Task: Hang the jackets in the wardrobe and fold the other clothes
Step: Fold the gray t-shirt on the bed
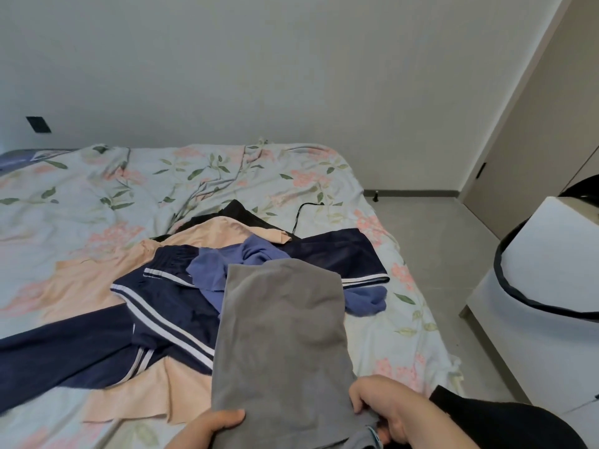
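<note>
1. We stand at the near edge of a bed spread with a pale floral sheet (227,176), in a room with plain light walls and a grey tiled floor (431,254).
2. Nearest to us, our left hand (210,426) closes on the lower left edge of a long grey folded garment of soft knit fabric (282,335), thumb on top of the cloth.
3. Our right hand (385,406) clamps the same garment at its lower right corner, fingers curled over the fabric; a black sleeve (505,426) covers that arm.
4. The two hands are apart, one at each side of the garment's near end, and it stretches away from us over the other clothes.
5. To its left lie dark navy track trousers with white side stripes (162,319), spread across the sheet.
6. Under the trousers lies a peach-coloured cloth (97,286), reaching towards the near edge of the bed.
7. Just beyond the grey garment's far end sits a crumpled blue-violet top (220,267), part of it showing again at the right.
8. Behind that lie navy shorts with a white hem stripe (340,254), then a black garment (240,212) with a thin black cord beside it.
9. At the right, off the bed, stands a white laundry bin with a dark rim (551,270).
10. Farther back on that side is a beige wardrobe door (534,157).
</note>
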`<state>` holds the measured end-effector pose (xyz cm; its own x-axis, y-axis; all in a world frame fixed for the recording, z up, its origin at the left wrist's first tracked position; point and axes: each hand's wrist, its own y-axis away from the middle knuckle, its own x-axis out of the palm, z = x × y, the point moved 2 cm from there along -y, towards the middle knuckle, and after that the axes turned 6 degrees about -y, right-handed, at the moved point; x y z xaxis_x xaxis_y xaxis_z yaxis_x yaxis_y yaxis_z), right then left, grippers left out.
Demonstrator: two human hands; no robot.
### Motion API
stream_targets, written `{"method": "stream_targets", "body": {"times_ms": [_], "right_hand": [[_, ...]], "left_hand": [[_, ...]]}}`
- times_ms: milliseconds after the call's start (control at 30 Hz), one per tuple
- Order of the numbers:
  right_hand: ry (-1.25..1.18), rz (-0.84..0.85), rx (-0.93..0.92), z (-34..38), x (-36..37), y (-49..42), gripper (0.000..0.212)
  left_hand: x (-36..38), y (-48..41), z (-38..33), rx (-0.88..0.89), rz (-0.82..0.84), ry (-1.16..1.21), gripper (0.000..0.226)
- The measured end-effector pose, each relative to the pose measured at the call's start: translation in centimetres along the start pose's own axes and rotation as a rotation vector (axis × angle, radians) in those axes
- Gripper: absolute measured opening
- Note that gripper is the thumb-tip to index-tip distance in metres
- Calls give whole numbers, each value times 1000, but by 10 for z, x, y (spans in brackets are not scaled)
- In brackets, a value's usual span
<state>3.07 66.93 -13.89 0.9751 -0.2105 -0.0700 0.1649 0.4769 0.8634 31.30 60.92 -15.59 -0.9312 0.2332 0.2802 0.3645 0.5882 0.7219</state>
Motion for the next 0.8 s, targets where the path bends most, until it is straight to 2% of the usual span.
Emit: {"method": "stream_targets", "body": {"times_ms": [133, 267, 367, 433, 467, 533, 600, 633, 700, 733, 800], "right_hand": [[-107, 11, -37, 0, -1, 10, 26], [-244, 80, -178, 5, -1, 22, 20], [-362, 120, -326, 9, -7, 22, 43], [-476, 201, -365, 12, -9, 25, 42], [-544, 240, -354, 14, -10, 26, 38], [-704, 334, -330, 18, -14, 27, 37], [-827, 442, -371, 21, -18, 30, 43], [-877, 471, -388, 22, -19, 30, 46], [-881, 462, -415, 25, -19, 26, 47], [-818, 419, -436, 25, -17, 22, 45], [-592, 240, -485, 27, -11, 17, 29]], "left_hand": [[-3, 8, 12, 41, -96, -107, 66], [-3, 17, 6, 136, -239, -213, 60], [-5, 22, -6, 344, -424, -372, 67], [-2, 27, -18, 477, -483, -431, 68], [0, 28, -27, 508, -457, -404, 57], [6, 30, -44, 381, -269, -182, 35], [8, 31, -54, 235, -20, 83, 41], [8, 27, -57, 175, 26, 159, 48], [6, 22, -60, 172, 65, -5, 49], [5, 20, -65, 226, 35, -183, 43], [3, 14, -73, 400, -23, -618, 51]]}}
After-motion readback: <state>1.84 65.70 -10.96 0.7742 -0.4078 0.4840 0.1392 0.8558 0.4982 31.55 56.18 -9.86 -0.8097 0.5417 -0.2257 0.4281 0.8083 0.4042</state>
